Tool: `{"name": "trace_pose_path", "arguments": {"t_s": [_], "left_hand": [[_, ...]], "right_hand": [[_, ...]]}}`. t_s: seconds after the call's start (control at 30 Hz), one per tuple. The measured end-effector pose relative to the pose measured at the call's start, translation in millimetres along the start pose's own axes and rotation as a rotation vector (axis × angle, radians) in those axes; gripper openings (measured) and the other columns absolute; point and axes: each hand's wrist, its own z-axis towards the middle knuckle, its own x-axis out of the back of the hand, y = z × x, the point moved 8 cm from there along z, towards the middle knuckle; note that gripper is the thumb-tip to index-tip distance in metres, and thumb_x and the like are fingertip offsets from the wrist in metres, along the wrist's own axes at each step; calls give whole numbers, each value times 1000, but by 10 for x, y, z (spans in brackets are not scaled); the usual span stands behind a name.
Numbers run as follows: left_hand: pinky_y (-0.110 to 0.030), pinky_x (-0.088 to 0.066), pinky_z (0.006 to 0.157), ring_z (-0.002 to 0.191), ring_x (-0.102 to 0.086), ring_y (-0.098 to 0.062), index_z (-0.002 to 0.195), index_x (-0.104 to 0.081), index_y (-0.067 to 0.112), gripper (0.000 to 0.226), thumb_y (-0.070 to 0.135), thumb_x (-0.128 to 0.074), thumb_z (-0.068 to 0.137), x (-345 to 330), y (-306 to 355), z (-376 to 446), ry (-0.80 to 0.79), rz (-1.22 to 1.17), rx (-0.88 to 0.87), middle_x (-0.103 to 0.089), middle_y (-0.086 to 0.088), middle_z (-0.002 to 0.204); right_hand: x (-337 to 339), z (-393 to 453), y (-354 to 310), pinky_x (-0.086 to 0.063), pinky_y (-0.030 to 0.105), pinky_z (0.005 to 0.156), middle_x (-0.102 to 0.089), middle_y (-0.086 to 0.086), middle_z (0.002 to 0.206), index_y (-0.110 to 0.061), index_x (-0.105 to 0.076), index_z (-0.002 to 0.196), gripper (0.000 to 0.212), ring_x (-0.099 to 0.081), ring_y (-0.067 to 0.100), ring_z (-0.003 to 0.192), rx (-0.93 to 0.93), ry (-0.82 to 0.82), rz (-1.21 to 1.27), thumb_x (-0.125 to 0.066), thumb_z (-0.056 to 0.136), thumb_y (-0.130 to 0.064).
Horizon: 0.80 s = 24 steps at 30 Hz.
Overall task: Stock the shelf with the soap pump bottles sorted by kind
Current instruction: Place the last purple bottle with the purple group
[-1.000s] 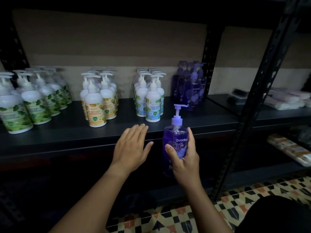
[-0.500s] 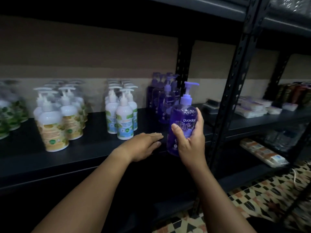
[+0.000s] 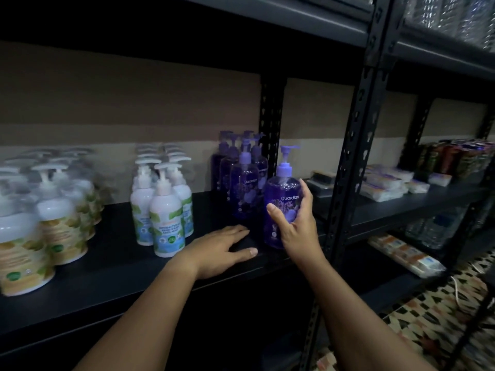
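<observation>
The purple pump bottle (image 3: 281, 207) is standing upright, long axis vertical, its nozzle pointing right toward the black upright post (image 3: 353, 156). Its base is sitting at, or just above, the shelf's (image 3: 107, 279) front edge; which one I cannot tell. It is just in front and to the right of the row of matching purple bottles (image 3: 242, 178) running back toward the shelf's rear right corner. The right hand (image 3: 297, 223) is gripping the bottle's lower body, thumb lying across the label and fingers curling round the right side. The left hand (image 3: 222, 250) is resting palm down on the shelf near the front edge, fingers nearly straight and holding nothing, just left of the bottle. White blue-labelled bottles (image 3: 163, 207) are standing mid-shelf, and yellow-labelled ones (image 3: 48, 226) toward the left end.
</observation>
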Motion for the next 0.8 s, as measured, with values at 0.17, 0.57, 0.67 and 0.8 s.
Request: {"name": "trace_pose_path", "arguments": {"t_s": [0.17, 0.57, 0.67, 0.8], "left_hand": [[-34, -12, 129, 157, -11, -2, 161, -28, 39, 120, 104, -30, 60, 40, 2, -18, 13, -75, -5, -18, 20, 169], [-35, -12, 129, 156, -7, 0, 162, -23, 41, 99, 83, -58, 80, 51, 20, -39, 16, -47, 6, -15, 23, 169], [-34, -12, 129, 156, -8, 1, 162, -25, 40, 96, 82, -57, 82, 58, 24, -39, 17, -64, 6, -16, 22, 169], [-37, -11, 129, 156, -8, 1, 161, -28, 41, 76, 73, -47, 95, 57, -5, -25, 6, -86, 20, -17, 23, 168]], "right_hand": [[-66, 219, 131, -40, 34, 116, -41, -4, 152, -31, -18, 161, 93, -49, 3, 131, -27, -48, -56, -76, 90, -43], [-211, 776, 486, -50, 44, 108, -59, 10, 135, -31, -43, 151, 88, -59, 28, 125, -119, 20, -205, -88, 76, -44], [-220, 865, 597, -52, 45, 105, -63, 8, 132, -34, -46, 148, 88, -63, 28, 122, -145, 10, -212, -89, 73, -48], [-240, 898, 650, -51, 36, 104, -68, 4, 130, -28, -53, 144, 77, -65, 22, 118, -168, -8, -187, -90, 77, -32]]}}
